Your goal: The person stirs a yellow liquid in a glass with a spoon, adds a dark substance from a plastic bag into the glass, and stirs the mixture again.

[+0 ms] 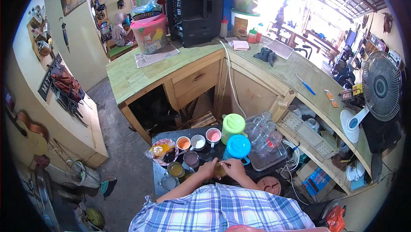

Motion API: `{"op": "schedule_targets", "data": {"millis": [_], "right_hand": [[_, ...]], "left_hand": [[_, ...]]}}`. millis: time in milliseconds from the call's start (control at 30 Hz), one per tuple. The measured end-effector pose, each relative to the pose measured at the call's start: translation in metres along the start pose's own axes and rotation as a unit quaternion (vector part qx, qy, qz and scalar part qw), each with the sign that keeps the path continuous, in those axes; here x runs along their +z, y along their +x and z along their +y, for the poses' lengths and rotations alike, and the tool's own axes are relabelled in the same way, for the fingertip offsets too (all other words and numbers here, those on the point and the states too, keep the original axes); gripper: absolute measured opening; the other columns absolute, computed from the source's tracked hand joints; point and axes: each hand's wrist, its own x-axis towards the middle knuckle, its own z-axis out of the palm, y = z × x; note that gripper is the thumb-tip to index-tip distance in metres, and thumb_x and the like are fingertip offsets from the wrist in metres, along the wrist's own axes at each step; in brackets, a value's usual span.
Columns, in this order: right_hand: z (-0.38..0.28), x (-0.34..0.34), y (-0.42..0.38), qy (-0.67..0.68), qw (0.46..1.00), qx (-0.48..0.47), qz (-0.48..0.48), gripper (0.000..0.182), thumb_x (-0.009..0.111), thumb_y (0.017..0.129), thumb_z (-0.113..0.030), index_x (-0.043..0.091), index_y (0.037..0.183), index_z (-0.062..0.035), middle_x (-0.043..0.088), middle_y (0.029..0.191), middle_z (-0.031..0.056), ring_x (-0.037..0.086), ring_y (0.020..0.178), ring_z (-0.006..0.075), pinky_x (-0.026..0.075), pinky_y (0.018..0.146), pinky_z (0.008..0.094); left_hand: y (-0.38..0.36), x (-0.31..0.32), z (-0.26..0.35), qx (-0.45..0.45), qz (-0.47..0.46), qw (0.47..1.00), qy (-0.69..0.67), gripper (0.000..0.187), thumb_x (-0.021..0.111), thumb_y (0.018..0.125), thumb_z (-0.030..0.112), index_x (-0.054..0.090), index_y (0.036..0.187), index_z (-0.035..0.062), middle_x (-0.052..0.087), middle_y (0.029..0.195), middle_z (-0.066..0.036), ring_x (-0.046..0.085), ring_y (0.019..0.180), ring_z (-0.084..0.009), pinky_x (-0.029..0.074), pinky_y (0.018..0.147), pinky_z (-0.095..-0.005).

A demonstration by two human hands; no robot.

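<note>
My left hand (pixel 207 169) is closed at the left side of a small container with yellowish contents (pixel 219 170). From the other side my right hand (pixel 234 168) touches the same container, fingers bent together at its top. Left of my hands stand a glass mug of yellow liquid (pixel 175 169), a cup of dark purple liquid (pixel 191 159) and a clear glass mug (pixel 168 182). Behind them are cups with orange (pixel 183 143), white (pixel 198 142) and pink (pixel 213 135) contents. A blue-lidded pitcher (pixel 238 147) and a green-lidded pitcher (pixel 233 124) stand behind my right hand.
A plate with yellow and dark packets (pixel 162 151) lies at the low table's left. Upturned glasses (pixel 265 133) fill a clear tray on the right. A wooden counter (pixel 188 67) carries a black speaker (pixel 195 9); a fan (pixel 381 86) stands right. Someone (pixel 120 30) sits far back.
</note>
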Motion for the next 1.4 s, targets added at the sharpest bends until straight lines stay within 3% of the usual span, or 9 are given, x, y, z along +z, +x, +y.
{"op": "schedule_targets", "data": {"millis": [100, 200, 267, 367, 600, 700, 867, 1300, 1400], "right_hand": [[-0.002, -0.004, -0.002, -0.035, 0.995, -0.049, 0.080, 0.024, 0.067, 0.078, -0.032, 0.073, 0.084, -0.0091, 0.065, 0.070, 0.0133, 0.063, 0.065, 0.0322, 0.050, 0.061, 0.0422], [-0.005, -0.010, -0.001, -0.076, 0.993, 0.029, -0.085, 0.025, 0.067, 0.078, -0.032, 0.073, 0.083, -0.0084, 0.066, 0.073, 0.0145, 0.064, 0.067, 0.0323, 0.050, 0.062, 0.0417], [-0.006, -0.007, -0.001, 0.048, 0.999, 0.009, 0.021, 0.025, 0.067, 0.078, -0.032, 0.073, 0.082, -0.0080, 0.066, 0.075, 0.0151, 0.064, 0.070, 0.0326, 0.050, 0.062, 0.0415], [-0.002, -0.007, -0.002, -0.079, 0.996, 0.033, -0.034, 0.024, 0.067, 0.078, -0.031, 0.073, 0.082, -0.0082, 0.067, 0.076, 0.0151, 0.064, 0.071, 0.0329, 0.051, 0.063, 0.0414], [0.003, -0.005, -0.001, -0.003, 0.998, -0.013, 0.053, 0.022, 0.067, 0.078, -0.030, 0.074, 0.084, -0.0093, 0.067, 0.076, 0.0147, 0.064, 0.069, 0.0337, 0.051, 0.063, 0.0417], [0.001, -0.008, -0.001, -0.064, 0.994, 0.010, -0.093, 0.021, 0.067, 0.078, -0.029, 0.074, 0.085, -0.0105, 0.067, 0.075, 0.0146, 0.064, 0.068, 0.0336, 0.050, 0.063, 0.0417], [0.006, 0.000, 0.000, -0.044, 0.998, -0.024, 0.028, 0.022, 0.067, 0.078, -0.030, 0.073, 0.087, -0.0109, 0.066, 0.071, 0.0144, 0.063, 0.065, 0.0323, 0.050, 0.061, 0.0402], [-0.002, -0.004, -0.001, -0.017, 0.997, 0.055, -0.059, 0.025, 0.069, 0.076, -0.032, 0.073, 0.085, -0.0093, 0.066, 0.073, 0.0152, 0.065, 0.066, 0.0326, 0.050, 0.060, 0.0393], [-0.001, -0.001, 0.000, 0.040, 0.997, -0.005, 0.061, 0.026, 0.069, 0.076, -0.033, 0.073, 0.085, -0.0088, 0.066, 0.073, 0.0156, 0.065, 0.066, 0.0327, 0.050, 0.060, 0.0396]], "left_hand": [[-0.003, -0.001, 0.003, -0.001, 0.006, 1.000, 0.009, 0.087, 0.086, 0.055, 0.042, 0.035, 0.122, 0.0198, 0.060, 0.112, -0.018, 0.058, 0.105, -0.0403, 0.049, 0.079, -0.0517], [-0.003, -0.004, 0.005, 0.012, -0.002, 1.000, 0.000, 0.088, 0.086, 0.055, 0.042, 0.035, 0.123, 0.0197, 0.060, 0.113, -0.018, 0.058, 0.105, -0.0402, 0.049, 0.080, -0.0520], [-0.003, -0.003, 0.005, -0.012, -0.015, 1.000, 0.001, 0.090, 0.086, 0.055, 0.042, 0.034, 0.125, 0.0197, 0.059, 0.114, -0.019, 0.057, 0.106, -0.0402, 0.049, 0.080, -0.0521], [-0.007, -0.008, 0.010, -0.012, -0.019, 1.000, 0.008, 0.093, 0.086, 0.055, 0.042, 0.032, 0.128, 0.0197, 0.059, 0.115, -0.019, 0.057, 0.107, -0.0402, 0.049, 0.081, -0.0520], [0.001, 0.002, 0.000, -0.011, -0.016, 1.000, 0.006, 0.095, 0.086, 0.055, 0.042, 0.031, 0.129, 0.0201, 0.060, 0.114, -0.019, 0.058, 0.106, -0.0404, 0.049, 0.080, -0.0521], [-0.006, -0.006, 0.009, 0.005, 0.003, 1.000, -0.010, 0.089, 0.087, 0.056, 0.035, 0.035, 0.127, 0.0170, 0.061, 0.108, -0.022, 0.059, 0.100, -0.0426, 0.048, 0.080, -0.0510], [-0.017, -0.017, 0.020, -0.002, 0.006, 1.000, -0.009, 0.089, 0.087, 0.056, 0.035, 0.034, 0.126, 0.0158, 0.061, 0.108, -0.023, 0.058, 0.102, -0.0438, 0.048, 0.080, -0.0511], [-0.008, -0.008, 0.011, 0.001, -0.007, 1.000, -0.016, 0.089, 0.087, 0.055, 0.036, 0.035, 0.125, 0.0150, 0.061, 0.109, -0.021, 0.058, 0.102, -0.0419, 0.048, 0.079, -0.0506], [-0.008, -0.007, 0.011, -0.018, -0.002, 1.000, 0.000, 0.089, 0.087, 0.055, 0.036, 0.036, 0.125, 0.0147, 0.061, 0.109, -0.021, 0.058, 0.102, -0.0414, 0.048, 0.079, -0.0505]]}}
